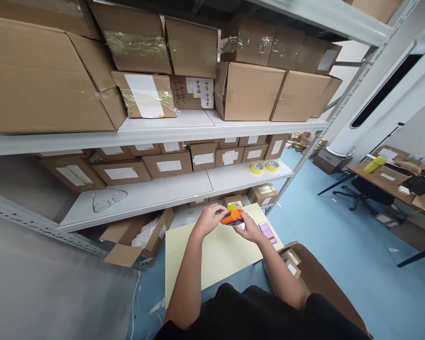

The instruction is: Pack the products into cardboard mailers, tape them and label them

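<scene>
An orange tape dispenser [232,216] with dark parts is held above the pale yellow tabletop [212,257]. My right hand [250,227] grips it from the right, thumb and fingers closed around its side. At its left end, my left hand [211,218] has its fingertips pinched together, close to or touching the dispenser. Whatever lies between those fingertips is too small to make out. Just behind the dispenser shows a yellow tape roll [235,206], partly hidden. A phone with a lit pink screen [267,233] lies to the right of my right hand.
Shelves [170,182] carrying several cardboard boxes [255,92] rise in front. Eyeglasses [109,200] and two yellow tape rolls [257,167] sit on the middle shelf. An opened carton [127,252] stands left of the table, a large box [326,278] right. A cluttered desk [378,177] is farther right.
</scene>
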